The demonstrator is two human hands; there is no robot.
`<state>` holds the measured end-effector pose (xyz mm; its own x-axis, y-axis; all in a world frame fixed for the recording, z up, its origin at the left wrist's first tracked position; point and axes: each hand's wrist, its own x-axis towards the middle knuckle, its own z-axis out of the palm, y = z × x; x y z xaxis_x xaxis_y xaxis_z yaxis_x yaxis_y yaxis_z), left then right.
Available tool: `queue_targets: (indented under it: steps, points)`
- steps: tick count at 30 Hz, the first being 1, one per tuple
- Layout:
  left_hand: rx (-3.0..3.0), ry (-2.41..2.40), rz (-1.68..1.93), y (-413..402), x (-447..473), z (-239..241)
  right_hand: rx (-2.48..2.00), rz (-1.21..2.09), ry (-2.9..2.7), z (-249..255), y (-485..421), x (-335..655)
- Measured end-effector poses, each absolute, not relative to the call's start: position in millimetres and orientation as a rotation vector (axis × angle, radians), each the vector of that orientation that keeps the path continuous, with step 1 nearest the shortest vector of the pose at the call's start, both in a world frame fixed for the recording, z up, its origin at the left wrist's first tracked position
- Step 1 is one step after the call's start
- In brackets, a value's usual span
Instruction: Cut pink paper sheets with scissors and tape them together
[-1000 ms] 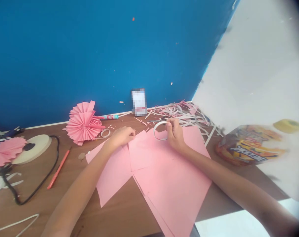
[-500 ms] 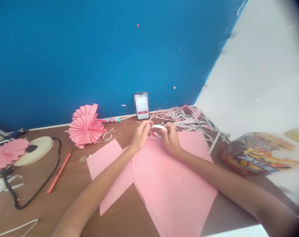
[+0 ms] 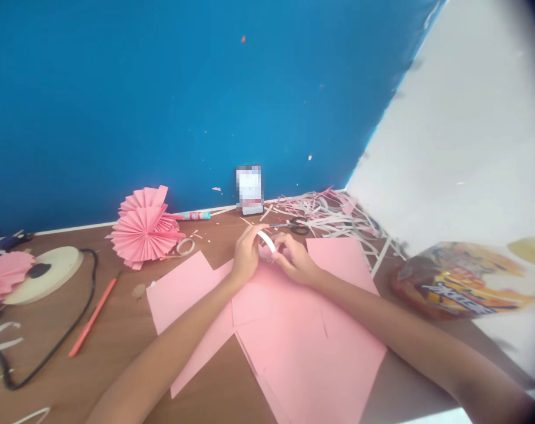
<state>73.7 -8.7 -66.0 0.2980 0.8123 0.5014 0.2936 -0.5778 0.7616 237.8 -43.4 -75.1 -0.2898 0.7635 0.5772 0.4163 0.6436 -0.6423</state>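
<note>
My left hand and my right hand face each other above the pink paper sheets. Between them they hold a thin white ring that looks like a roll of tape, tilted with its edge toward me. The left fingers are closed on its far left side. On the right side the thumb and fingers pinch it; part of the ring is hidden behind them. Just beyond the hands lie black-handled scissors, their blades pointing left.
A folded pink paper fan and a glue stick lie at back left. Nearby are a red pen, a black cable and a round white disc. A phone leans on the blue wall; paper strips and a snack bag are right.
The ring has turned from lying nearly flat to a steeper tilt, and both hands have come slightly lower and nearer me. The scissors have come into sight behind them.
</note>
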Motion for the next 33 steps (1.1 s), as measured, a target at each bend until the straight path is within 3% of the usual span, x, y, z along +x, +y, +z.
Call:
queue_targets:
  steps: [5, 11, 24, 33]
  points:
    - [2.068, 0.993, 1.236, -11, 74, -64, -0.89, 0.221, -1.847, -77, -48, 237]
    - [2.156, 0.936, 1.158, -10, 77, -63, -0.894, 0.312, -1.976, -73, -50, 235]
    - [2.149, 0.981, 1.155, -11, 76, -66, -0.969, 0.183, -1.987, -80, -51, 234]
    - [2.007, 1.117, 1.168, -11, 78, -62, -1.052, 0.058, -1.728, -85, -50, 236]
